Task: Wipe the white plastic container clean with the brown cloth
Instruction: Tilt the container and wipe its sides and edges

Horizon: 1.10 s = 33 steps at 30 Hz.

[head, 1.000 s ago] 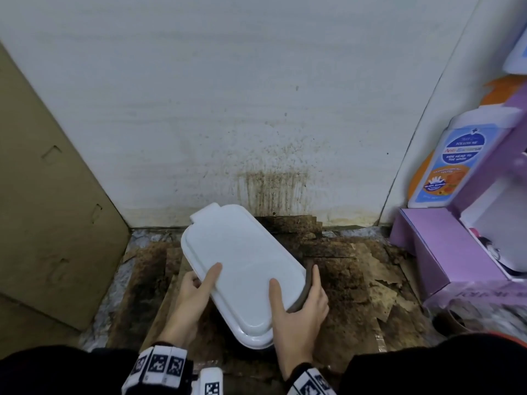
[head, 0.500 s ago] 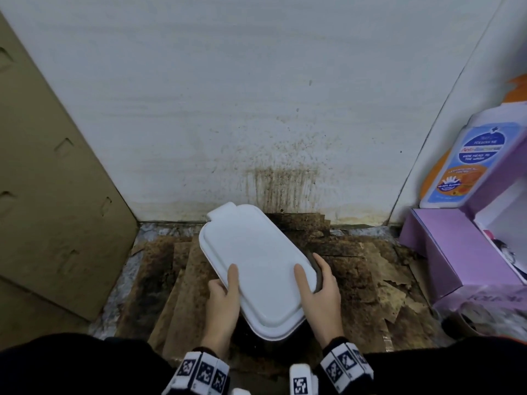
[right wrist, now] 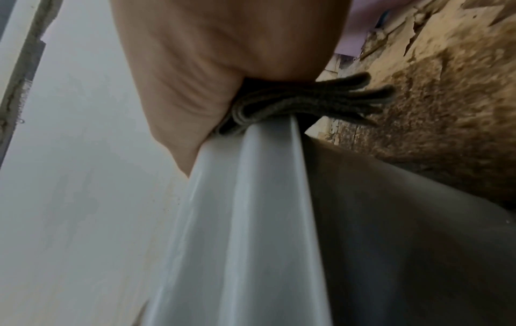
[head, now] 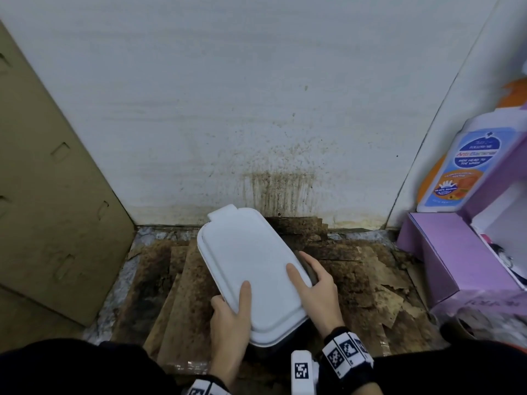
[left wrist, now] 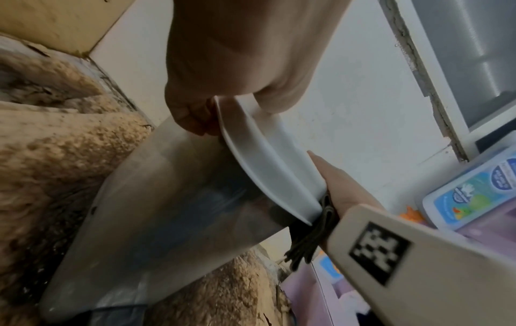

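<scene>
the white plastic container point(head: 251, 269) is held off the stained cardboard floor point(head: 356, 283), tilted, its lid side up and its far tabbed end toward the spattered wall point(head: 256, 109). the left hand point(head: 231, 317) grips the container's near left edge, thumb laid on the lid and fingers point(left wrist: 189, 117) curled under the rim. the right hand point(head: 319, 292) grips the container's right edge, thumb on the lid, with the folded brown cloth point(right wrist: 307, 101) pinched between its palm and the rim; the cloth's loose layers stick out past the container's corner.

risks, as i judge them:
- the cloth is bunched tight against the rim, so only a narrow strip meets the plastic. a wipe from here could skip most of the wall below the rim.
- both grips sit at the container's near end, so the far end hangs unsupported. pressing hard with the cloth could twist the container out of the left hand.
- the floor under the container looks filthy. if the container dips or the cloth's free ends drag there, fresh dirt goes back on.
- the purple box point(head: 445, 252) stands well right of the container, so it is little threat.
</scene>
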Available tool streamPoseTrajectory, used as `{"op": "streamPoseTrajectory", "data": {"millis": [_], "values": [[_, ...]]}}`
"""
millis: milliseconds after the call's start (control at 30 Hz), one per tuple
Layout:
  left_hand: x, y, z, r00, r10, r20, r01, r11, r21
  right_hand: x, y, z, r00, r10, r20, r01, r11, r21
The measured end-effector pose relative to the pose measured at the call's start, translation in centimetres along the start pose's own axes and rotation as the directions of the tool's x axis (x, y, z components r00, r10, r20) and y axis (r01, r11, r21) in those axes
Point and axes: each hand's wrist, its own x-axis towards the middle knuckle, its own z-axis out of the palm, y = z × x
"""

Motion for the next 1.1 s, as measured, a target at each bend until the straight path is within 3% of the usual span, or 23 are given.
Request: {"op": "streamPoseTrajectory", "data": {"millis": [133,233,367,500,667,800,867,967,1033,1100], "values": [[1.8,-0.1,-1.1,0.991,0.049,0.125,-0.044,0.998,-0.045,-1.8,0.0,1.0,0.987,0.056,-0.151,-0.051,0.998,0.038],[3.1,0.6,-2.5,0.960,0.108,0.257,-0.094,0.993,-0.065,-3.9,-0.3,2.6,0.946,0.123,-0.298,-0.108,0.992,0.065],[4.5,0.5,-3.8,0.928,0.142,0.346,-0.131,0.990,-0.055,-6.2,-0.6,5.0,0.912,0.176,-0.370,-0.171,0.984,0.046],[4.9,0.2,-3.9,0.924,0.156,0.348,-0.134,0.987,-0.087,-6.3,0.5,5.9,0.937,0.107,-0.333,-0.099,0.994,0.040],[5.6,-0.7,-3.7,0.924,0.172,0.341,-0.141,0.984,-0.112,-4.4,1.5,4.5,0.936,0.121,-0.330,-0.046,0.973,0.226],[5.5,-1.0,-3.3,0.935,0.193,0.299,-0.194,0.981,-0.028,-1.9,-0.4,2.5,0.934,0.034,-0.356,0.050,0.973,0.225],[4.9,-1.1,-3.2,0.933,0.200,0.300,-0.215,0.977,0.017,-0.4,-2.2,1.7,0.949,-0.065,-0.309,0.120,0.980,0.161],[4.4,-1.9,-2.8,0.916,0.224,0.333,-0.230,0.973,-0.022,1.9,-5.3,1.9,0.968,-0.230,-0.102,0.228,0.973,-0.026],[4.5,-2.3,-2.7,0.920,0.211,0.332,-0.207,0.977,-0.048,3.7,-6.5,3.0,0.927,-0.369,0.070,0.376,0.907,-0.189],[4.8,-2.5,-2.6,0.914,0.208,0.348,-0.200,0.978,-0.058,5.3,-6.5,4.5,0.863,-0.395,0.317,0.499,0.765,-0.407]]}}
